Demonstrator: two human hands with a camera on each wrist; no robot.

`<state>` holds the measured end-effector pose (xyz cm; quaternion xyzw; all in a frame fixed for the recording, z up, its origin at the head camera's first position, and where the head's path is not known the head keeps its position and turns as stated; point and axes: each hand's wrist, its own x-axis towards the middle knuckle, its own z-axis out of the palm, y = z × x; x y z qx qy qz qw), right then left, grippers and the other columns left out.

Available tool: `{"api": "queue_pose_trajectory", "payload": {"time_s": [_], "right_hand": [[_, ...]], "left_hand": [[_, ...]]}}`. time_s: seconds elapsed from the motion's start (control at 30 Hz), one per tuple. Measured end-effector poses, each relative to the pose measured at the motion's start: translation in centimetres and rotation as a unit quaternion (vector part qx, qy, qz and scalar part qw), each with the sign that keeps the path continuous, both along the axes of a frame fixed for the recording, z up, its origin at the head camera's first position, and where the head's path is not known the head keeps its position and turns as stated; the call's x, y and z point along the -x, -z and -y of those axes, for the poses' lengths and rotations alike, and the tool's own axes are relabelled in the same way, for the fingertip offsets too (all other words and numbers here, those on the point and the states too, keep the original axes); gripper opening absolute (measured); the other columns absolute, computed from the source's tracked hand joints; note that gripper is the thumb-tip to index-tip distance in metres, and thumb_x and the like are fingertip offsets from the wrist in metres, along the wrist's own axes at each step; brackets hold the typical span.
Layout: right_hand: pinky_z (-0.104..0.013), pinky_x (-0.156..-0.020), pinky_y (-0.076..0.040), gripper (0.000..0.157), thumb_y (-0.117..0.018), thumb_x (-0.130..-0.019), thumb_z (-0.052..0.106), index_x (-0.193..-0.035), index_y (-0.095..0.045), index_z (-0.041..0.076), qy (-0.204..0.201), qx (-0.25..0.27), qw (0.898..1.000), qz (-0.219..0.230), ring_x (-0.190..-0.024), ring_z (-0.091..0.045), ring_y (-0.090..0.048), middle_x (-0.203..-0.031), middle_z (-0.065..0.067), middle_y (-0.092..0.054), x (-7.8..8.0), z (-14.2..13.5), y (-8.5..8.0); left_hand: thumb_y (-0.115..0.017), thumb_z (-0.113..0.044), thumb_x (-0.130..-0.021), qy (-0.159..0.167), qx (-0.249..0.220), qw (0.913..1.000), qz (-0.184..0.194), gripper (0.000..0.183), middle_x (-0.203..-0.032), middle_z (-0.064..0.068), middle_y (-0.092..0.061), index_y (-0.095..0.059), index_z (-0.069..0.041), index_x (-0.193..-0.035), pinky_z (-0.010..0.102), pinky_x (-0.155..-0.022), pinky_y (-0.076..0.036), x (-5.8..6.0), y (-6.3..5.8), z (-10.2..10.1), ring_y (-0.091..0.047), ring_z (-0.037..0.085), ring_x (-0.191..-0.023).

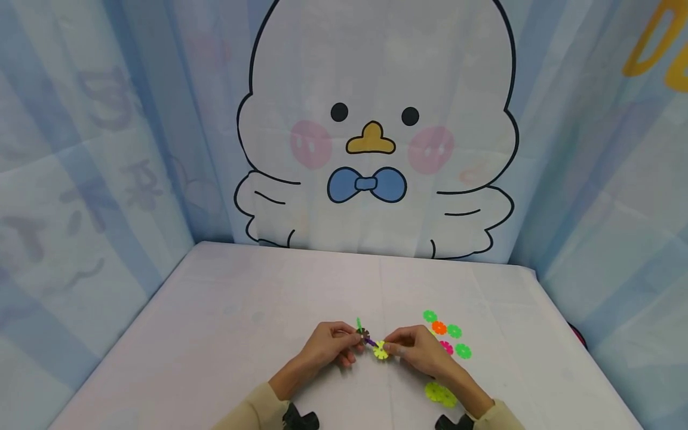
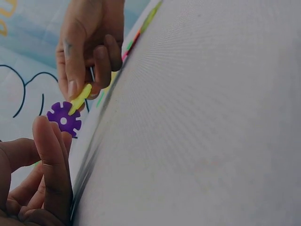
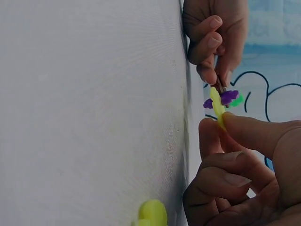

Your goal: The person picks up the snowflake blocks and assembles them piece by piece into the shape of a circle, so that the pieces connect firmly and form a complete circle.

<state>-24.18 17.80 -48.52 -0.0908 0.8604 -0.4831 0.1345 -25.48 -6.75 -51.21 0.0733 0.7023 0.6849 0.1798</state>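
Just above the white table, my left hand (image 1: 325,346) pinches a brown notched disc (image 1: 364,333) by its edge. A green disc (image 1: 359,323) and a purple disc (image 2: 57,112) are joined to the brown one in a small chain. My right hand (image 1: 420,351) pinches a yellow notched disc (image 1: 380,351) between thumb and index finger. Its edge meets the purple disc's rim, the two standing crosswise in the right wrist view, where the yellow disc (image 3: 216,100) overlaps the purple. The left fingers hide much of the brown disc in the left wrist view.
Right of my hands lie loose notched discs: several green (image 1: 454,331), an orange (image 1: 439,327) and a pink (image 1: 447,347). Overlapping yellow discs (image 1: 439,393) lie by my right forearm. Printed cloth (image 1: 376,227) stands behind the white table (image 1: 258,298) and along both sides.
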Motion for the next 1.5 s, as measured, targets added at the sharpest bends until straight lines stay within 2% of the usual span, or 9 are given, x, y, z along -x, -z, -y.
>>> {"api": "queue_pose_trajectory", "payload": {"time_s": [0.1,0.3,0.5,0.8,0.93,1.1,1.23,1.33,1.5], "right_hand": [[-0.024,-0.066,-0.045,0.020,-0.077,-0.098,0.023,-0.107,-0.081,0.005,0.013,-0.010,1.000,-0.003,-0.080,-0.015,-0.058,-0.093,-0.003,-0.079,0.0,0.2,0.0],[-0.022,-0.053,-0.039,0.021,-0.077,-0.097,0.023,-0.107,-0.080,0.004,0.030,0.022,0.999,-0.002,-0.061,-0.013,-0.047,-0.088,-0.006,-0.080,0.4,0.6,0.0],[-0.020,-0.054,-0.038,0.022,-0.079,-0.095,0.020,-0.107,-0.078,0.001,0.023,0.048,0.999,0.001,-0.059,-0.009,-0.046,-0.084,-0.009,-0.080,0.5,1.5,-0.1],[-0.022,-0.053,-0.041,0.019,-0.079,-0.094,0.018,-0.106,-0.077,0.004,-0.002,0.028,1.000,0.003,-0.055,-0.009,-0.047,-0.080,-0.008,-0.078,0.3,1.6,0.0],[-0.024,-0.059,-0.049,0.019,-0.080,-0.094,0.020,-0.106,-0.077,0.005,-0.006,0.000,1.000,-0.013,-0.065,-0.011,-0.058,-0.086,-0.005,-0.078,0.3,0.6,-0.5],[-0.028,-0.065,-0.053,0.016,-0.081,-0.093,0.020,-0.104,-0.078,0.010,0.032,-0.057,0.997,-0.037,-0.077,-0.016,-0.064,-0.091,-0.001,-0.077,0.5,-1.5,-1.2],[-0.026,-0.066,-0.051,0.014,-0.083,-0.092,0.019,-0.103,-0.079,0.012,0.065,-0.112,0.989,-0.065,-0.079,-0.016,-0.061,-0.092,0.001,-0.075,1.0,-3.6,-1.6],[-0.025,-0.068,-0.052,0.016,-0.084,-0.091,0.018,-0.104,-0.079,0.011,0.073,-0.153,0.982,-0.086,-0.082,-0.015,-0.060,-0.092,0.001,-0.075,1.3,-5.0,-1.9],[-0.028,-0.071,-0.054,0.016,-0.083,-0.090,0.017,-0.103,-0.078,0.009,0.083,-0.198,0.973,-0.088,-0.086,-0.016,-0.061,-0.094,-0.001,-0.074,1.5,-6.7,-2.3]], "left_hand": [[-0.072,-0.015,-0.100,-0.004,-0.004,1.0000,0.001,0.021,-0.094,0.013,-0.082,-0.072,0.003,-0.109,0.020,-0.053,-0.056,0.0,0.0,0.0,-0.066,0.005,-0.057],[-0.073,-0.017,-0.100,0.022,0.010,0.9997,-0.001,0.023,-0.098,0.015,-0.082,-0.072,0.002,-0.111,0.021,-0.053,-0.057,0.0,0.0,0.1,-0.068,0.006,-0.058],[-0.077,-0.016,-0.096,0.037,0.017,0.9991,0.005,0.022,-0.096,0.014,-0.083,-0.074,0.001,-0.110,0.021,-0.053,-0.056,0.1,0.0,0.0,-0.068,0.007,-0.059],[-0.078,-0.011,-0.095,0.034,0.018,0.9992,0.003,0.019,-0.090,0.012,-0.082,-0.076,0.003,-0.108,0.020,-0.051,-0.055,-0.1,-0.1,-0.2,-0.065,0.006,-0.055],[-0.078,-0.009,-0.094,0.033,0.021,0.9992,0.006,0.018,-0.091,0.012,-0.082,-0.076,0.003,-0.108,0.020,-0.051,-0.055,-0.2,-0.2,-0.2,-0.064,0.006,-0.055],[-0.078,-0.009,-0.093,0.032,0.019,0.9993,0.011,0.017,-0.091,0.012,-0.082,-0.076,0.003,-0.105,0.020,-0.051,-0.055,-0.2,-0.2,-0.1,-0.064,0.006,-0.055],[-0.078,-0.007,-0.093,0.033,0.014,0.9993,0.009,0.016,-0.089,0.011,-0.082,-0.075,0.004,-0.104,0.019,-0.051,-0.055,-0.2,-0.1,0.0,-0.064,0.006,-0.055],[-0.079,-0.008,-0.092,0.033,0.013,0.9993,0.011,0.016,-0.086,0.009,-0.081,-0.076,0.003,-0.104,0.019,-0.052,-0.055,-0.1,-0.1,0.0,-0.064,0.006,-0.055],[-0.080,-0.010,-0.091,0.032,0.021,0.9991,0.015,0.017,-0.084,0.007,-0.081,-0.076,0.001,-0.103,0.020,-0.052,-0.055,0.0,-0.2,-0.1,-0.065,0.007,-0.055]]}}
